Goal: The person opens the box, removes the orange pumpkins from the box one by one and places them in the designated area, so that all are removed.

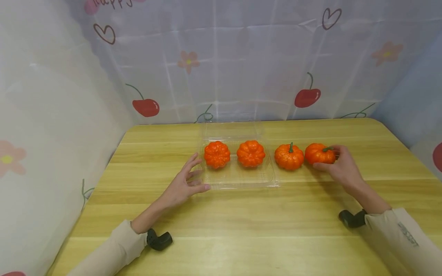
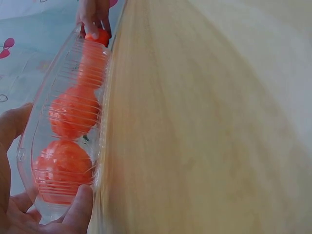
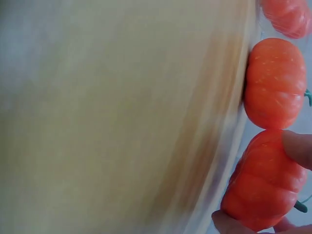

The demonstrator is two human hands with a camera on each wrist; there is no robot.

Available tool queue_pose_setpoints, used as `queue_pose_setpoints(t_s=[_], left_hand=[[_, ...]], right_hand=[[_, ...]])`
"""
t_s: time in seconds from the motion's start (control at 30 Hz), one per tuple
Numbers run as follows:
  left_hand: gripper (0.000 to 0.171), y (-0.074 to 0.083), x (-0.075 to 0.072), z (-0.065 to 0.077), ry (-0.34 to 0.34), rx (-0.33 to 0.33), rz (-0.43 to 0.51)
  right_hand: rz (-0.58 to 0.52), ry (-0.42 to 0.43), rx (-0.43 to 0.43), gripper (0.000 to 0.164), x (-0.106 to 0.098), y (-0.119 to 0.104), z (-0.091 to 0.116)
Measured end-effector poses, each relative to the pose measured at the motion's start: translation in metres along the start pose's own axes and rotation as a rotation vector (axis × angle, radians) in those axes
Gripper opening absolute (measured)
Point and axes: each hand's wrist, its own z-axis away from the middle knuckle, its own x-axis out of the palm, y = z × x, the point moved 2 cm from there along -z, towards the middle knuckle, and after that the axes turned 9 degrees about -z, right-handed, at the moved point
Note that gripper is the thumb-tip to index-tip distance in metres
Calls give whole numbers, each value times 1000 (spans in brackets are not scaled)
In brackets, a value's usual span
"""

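Note:
A clear plastic clamshell box [image 1: 241,180] lies with its lid folded back, and two orange toy pumpkins [image 1: 216,155] [image 1: 251,153] sit inside it, their stems not showing from above. My left hand [image 1: 181,188] is spread at the box's left side; its thumb lies along the front edge, close to or touching the plastic. To the right of the box stands a pumpkin with a green stem [image 1: 289,156]. Beside that one, my right hand [image 1: 340,166] grips another stemmed pumpkin [image 1: 319,154] between thumb and fingers. Both pumpkins outside the box appear to touch each other.
Everything stands on a light wooden table [image 1: 241,237]. Behind it hangs a pale curtain [image 1: 235,76] printed with cherries and flowers, with more cloth at both sides. Dark wrist mounts [image 1: 159,240] stick out from both sleeves.

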Motion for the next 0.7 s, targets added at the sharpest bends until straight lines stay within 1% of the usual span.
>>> queue_pose_setpoints(t_s=[0.17, 0.3, 0.5, 0.7], left_hand=[[95, 2, 0, 0, 4, -10, -3], [95, 2, 0, 1, 7, -24, 0], [96, 3, 1, 1, 9, -30, 7], [98, 3, 1, 2, 4, -18, 5]], right_hand=[[5, -38, 2, 86, 3, 2, -5], [26, -59, -19, 88, 3, 4, -7], [68, -58, -26, 91, 5, 6, -8], [88, -47, -28, 92, 6, 5, -6]])
